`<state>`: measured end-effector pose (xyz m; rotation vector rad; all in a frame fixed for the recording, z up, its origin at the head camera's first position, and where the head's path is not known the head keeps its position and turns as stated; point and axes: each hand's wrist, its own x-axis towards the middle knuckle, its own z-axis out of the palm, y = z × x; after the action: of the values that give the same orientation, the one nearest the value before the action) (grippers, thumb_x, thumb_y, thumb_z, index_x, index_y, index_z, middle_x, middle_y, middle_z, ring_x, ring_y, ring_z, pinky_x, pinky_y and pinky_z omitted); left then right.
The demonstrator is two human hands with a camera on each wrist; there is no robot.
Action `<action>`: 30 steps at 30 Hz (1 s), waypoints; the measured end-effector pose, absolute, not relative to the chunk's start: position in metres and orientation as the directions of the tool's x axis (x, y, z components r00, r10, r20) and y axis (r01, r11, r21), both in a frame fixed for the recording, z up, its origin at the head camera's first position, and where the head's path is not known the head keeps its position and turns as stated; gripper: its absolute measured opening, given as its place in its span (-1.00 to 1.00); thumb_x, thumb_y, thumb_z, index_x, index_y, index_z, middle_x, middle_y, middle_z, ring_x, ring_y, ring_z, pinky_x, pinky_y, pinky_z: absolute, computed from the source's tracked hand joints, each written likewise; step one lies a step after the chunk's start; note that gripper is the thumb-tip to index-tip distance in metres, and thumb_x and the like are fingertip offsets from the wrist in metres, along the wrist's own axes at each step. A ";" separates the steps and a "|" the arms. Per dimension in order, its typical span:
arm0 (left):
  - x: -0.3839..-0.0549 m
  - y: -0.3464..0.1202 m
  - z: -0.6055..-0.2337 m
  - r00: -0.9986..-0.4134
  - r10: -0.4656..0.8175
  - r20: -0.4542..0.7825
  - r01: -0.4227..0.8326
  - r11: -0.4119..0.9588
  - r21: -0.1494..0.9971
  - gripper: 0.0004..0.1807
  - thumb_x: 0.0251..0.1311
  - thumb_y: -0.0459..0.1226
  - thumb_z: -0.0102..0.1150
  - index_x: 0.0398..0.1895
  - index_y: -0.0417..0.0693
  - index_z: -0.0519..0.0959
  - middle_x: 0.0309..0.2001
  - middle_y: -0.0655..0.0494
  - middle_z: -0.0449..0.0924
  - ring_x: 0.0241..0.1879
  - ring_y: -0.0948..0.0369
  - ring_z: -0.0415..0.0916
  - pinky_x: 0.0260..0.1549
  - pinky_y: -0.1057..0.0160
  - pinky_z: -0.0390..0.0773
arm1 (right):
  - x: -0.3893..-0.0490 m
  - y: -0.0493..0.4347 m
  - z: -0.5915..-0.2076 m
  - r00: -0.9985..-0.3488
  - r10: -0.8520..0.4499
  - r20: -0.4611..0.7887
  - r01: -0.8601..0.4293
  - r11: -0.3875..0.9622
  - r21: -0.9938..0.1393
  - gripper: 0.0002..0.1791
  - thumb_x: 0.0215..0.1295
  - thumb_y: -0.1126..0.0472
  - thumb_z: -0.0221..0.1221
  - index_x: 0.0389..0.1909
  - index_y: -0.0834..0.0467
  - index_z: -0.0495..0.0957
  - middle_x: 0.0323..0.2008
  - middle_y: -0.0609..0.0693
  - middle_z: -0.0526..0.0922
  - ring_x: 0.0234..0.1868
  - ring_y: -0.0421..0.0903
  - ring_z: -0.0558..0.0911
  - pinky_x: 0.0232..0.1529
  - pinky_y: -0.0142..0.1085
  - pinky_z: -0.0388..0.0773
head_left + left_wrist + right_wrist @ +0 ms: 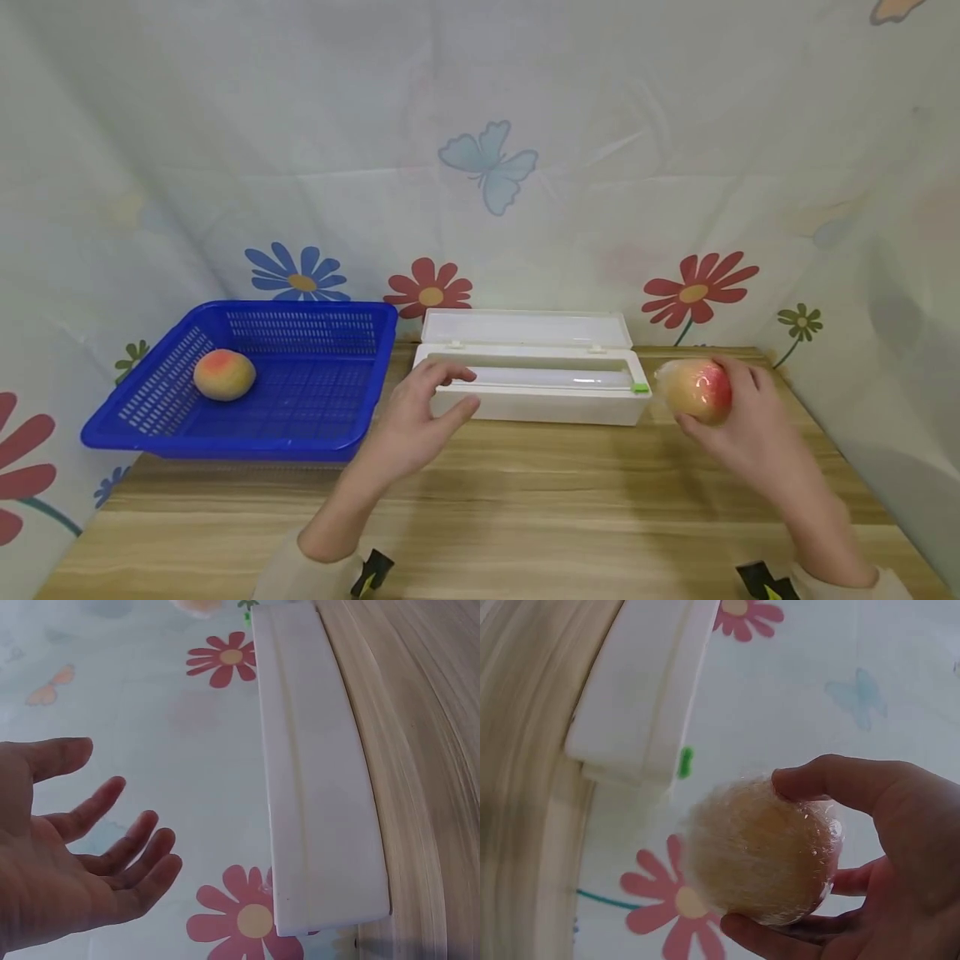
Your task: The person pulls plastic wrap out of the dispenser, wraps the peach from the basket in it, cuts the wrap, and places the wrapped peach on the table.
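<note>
A peach (694, 392) wrapped in clear plastic film is in my right hand (757, 425), held above the table's right side. In the right wrist view, the thumb and fingers curl round the wrapped peach (761, 851), and the film looks crinkled and shiny. My left hand (408, 421) holds nothing; its fingers are loosely bent in front of the left end of a white cling film box (540, 406). The lid of that box stands open at the back, and a pale film roll (540, 377) lies inside. The left wrist view shows the left hand (82, 855) apart from the box (322, 772).
A blue plastic basket (315, 450) stands on the left of the wooden table (525, 517), with one peach (224, 375) in it. A green slider (640, 387) sits at the box's right end. A flower-patterned curtain (570, 233) closes off the back and sides.
</note>
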<state>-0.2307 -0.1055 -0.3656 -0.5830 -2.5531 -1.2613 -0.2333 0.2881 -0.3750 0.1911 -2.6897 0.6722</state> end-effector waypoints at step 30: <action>-0.247 -0.103 -0.390 -0.940 0.319 0.123 0.325 0.724 0.608 -0.46 0.42 -0.08 0.24 0.31 -0.25 0.51 0.22 -0.15 0.46 0.28 -0.07 0.36 0.26 -0.13 0.39 | -0.270 0.396 -0.412 -1.000 -0.020 -0.007 -0.016 0.910 -0.414 -0.04 0.25 0.07 0.34 0.21 0.76 0.04 -0.12 0.62 0.44 -0.20 0.39 0.53 -0.21 0.16 0.53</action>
<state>-0.2472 -0.1033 -0.3902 -0.5429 -2.9074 -1.0287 -0.2703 0.3958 -0.4116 0.0289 -3.0809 0.6684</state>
